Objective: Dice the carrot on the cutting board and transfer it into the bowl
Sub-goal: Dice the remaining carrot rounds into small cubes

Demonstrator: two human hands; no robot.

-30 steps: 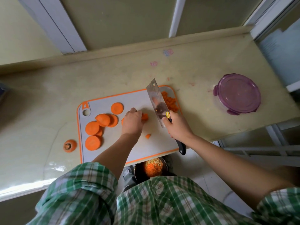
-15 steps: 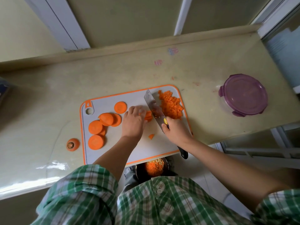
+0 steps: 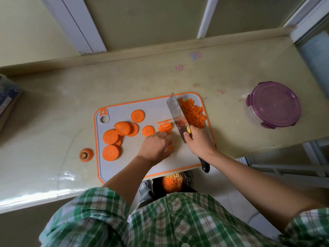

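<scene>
Head view. The grey plastic cutting board with an orange rim lies mid-frame on the pale yellow counter. We log the carrot in three states on it: thick round orange slices at the board's left, a short stack of thin orange strips at centre, and a heap of small orange dice at its upper right corner.

Right hand: fingers wrapped round the black handle of the broad steel cleaver. The blade stands between the strips and the dice, running from the upper frame down toward the person.

Left hand: fingers loosely extended and blurred, tips just below the strips. We see nothing held.

Key relation: the strips lie just left of the blade, with their long axis left to right across the frame, so the edge meets them roughly crosswise. The left hand is the nearer one to steady them. We judge the dicing part done, as the slices are uncut.

The dark round bowl sits below the counter's near edge and holds dice. A cut-off carrot top lies on the counter left of the board. A round container with a purple lid stands at right.
</scene>
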